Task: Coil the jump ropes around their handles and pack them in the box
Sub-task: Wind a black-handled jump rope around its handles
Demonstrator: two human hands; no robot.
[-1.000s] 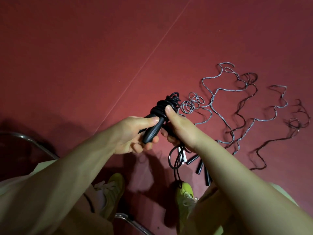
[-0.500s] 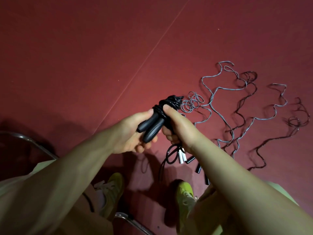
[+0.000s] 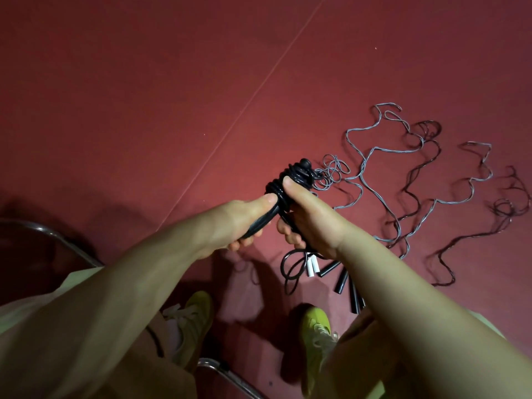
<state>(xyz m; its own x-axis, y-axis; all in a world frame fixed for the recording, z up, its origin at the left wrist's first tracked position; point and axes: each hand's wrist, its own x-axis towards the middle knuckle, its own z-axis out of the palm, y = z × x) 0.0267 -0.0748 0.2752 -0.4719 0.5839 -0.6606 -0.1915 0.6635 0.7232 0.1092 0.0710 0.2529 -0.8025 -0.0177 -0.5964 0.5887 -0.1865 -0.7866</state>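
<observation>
A black jump rope is wound in tight turns around its pair of black handles, held up above the floor. My left hand grips the lower ends of the handles, thumb laid along them. My right hand grips the coiled part, its thumb pressing on the turns. A loose loop of the same rope hangs below my right hand. No box is in view.
On the red floor to the right lie tangled grey ropes and dark ropes, with black handles and white handles below my right wrist. Yellow-green shoes and a chair's metal frame sit below.
The hanging loop below my right hand has shortened as more rope went onto the handles. The bundle has tilted a little more upright. Both hands stay on it.
</observation>
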